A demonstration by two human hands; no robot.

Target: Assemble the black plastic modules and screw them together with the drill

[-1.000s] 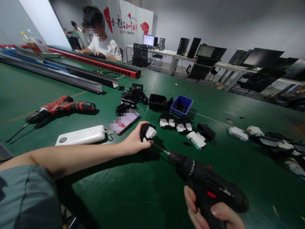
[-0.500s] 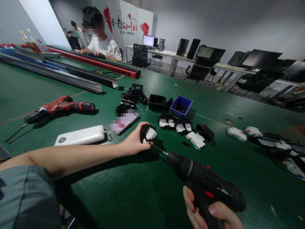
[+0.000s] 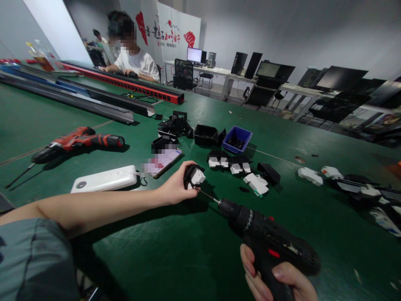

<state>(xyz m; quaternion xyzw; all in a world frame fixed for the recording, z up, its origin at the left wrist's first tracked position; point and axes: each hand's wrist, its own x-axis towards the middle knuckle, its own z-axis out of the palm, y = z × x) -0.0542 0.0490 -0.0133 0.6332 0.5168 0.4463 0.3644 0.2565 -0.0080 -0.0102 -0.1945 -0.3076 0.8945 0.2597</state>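
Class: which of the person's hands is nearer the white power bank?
Left. The left hand, gripping a black-and-white part, is just right of the power bank. The right hand holds the black drill, much farther right and nearer the camera.

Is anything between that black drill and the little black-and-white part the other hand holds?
Nothing visible. The black drill in the right hand points its bit straight at the black-and-white part in the left hand; other parts lie off to the side.
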